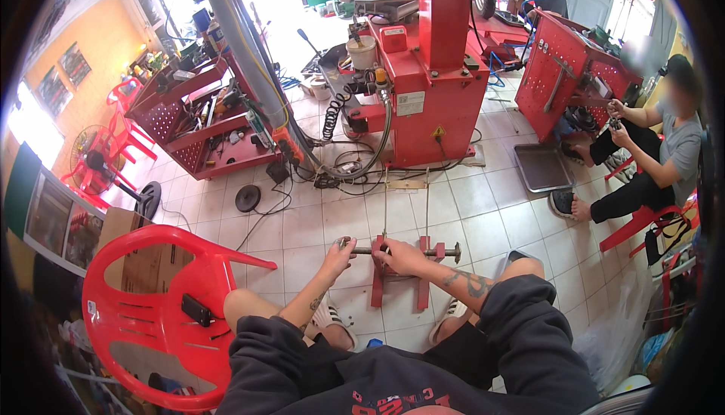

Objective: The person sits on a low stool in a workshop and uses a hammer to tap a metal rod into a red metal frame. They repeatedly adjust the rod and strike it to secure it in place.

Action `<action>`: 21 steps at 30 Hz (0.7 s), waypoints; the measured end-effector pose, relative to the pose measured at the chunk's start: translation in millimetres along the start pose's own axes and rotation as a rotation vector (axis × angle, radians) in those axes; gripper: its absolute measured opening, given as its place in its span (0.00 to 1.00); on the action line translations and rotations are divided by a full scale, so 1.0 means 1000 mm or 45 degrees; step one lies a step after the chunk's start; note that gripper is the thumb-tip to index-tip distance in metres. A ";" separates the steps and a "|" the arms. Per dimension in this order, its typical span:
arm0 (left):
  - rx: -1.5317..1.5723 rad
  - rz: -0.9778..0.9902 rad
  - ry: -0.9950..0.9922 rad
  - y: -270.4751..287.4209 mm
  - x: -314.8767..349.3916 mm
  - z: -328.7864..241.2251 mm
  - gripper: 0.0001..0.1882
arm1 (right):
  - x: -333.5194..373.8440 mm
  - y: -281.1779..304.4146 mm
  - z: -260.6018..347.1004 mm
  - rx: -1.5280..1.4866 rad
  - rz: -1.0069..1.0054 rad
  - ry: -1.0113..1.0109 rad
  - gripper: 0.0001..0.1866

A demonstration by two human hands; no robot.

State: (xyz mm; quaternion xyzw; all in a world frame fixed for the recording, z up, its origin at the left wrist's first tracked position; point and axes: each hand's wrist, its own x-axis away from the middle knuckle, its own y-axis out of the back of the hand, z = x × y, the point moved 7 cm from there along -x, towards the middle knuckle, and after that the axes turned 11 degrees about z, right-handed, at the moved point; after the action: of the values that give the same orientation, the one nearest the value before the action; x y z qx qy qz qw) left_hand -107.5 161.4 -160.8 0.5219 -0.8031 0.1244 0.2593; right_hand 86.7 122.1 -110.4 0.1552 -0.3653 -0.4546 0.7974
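Note:
A dark metal shaft [362,250] lies level across a low red metal stand [424,286] on the floor between my feet. My left hand [340,256] is closed around the shaft's left end, where a small piece shows at the fingertips. Beside the stand's left post, my right hand [402,257] grips the shaft with bent fingers; the palm hides part of it. Beyond the right post the shaft ends in a wider round head [456,253]. Two thin rods run from the stand to a small crosspiece [406,185] farther off.
A red plastic chair [151,245] holding a black case [197,309] stands at my left. Ahead is a red machine [434,124] with hoses and cables. A red tool cart [219,151] is at far left. At right, a seated person handles a small part near a metal tray [544,167].

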 end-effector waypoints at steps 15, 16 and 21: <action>-0.162 -0.372 -0.001 0.014 -0.057 -0.018 0.39 | -0.019 -0.004 -0.014 -0.044 -0.005 0.088 0.23; -0.141 -0.387 0.018 0.013 -0.059 -0.023 0.39 | -0.019 -0.004 -0.014 -0.059 0.005 0.089 0.23; -0.018 -0.396 -0.006 0.016 -0.067 -0.043 0.39 | -0.014 -0.001 -0.010 -0.092 0.012 0.069 0.21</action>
State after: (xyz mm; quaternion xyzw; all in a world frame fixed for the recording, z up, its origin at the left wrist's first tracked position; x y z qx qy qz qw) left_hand -87.6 240.6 -160.2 0.6385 -0.7140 0.0760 0.2772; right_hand 89.3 132.4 -123.9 0.1369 -0.3276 -0.4595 0.8141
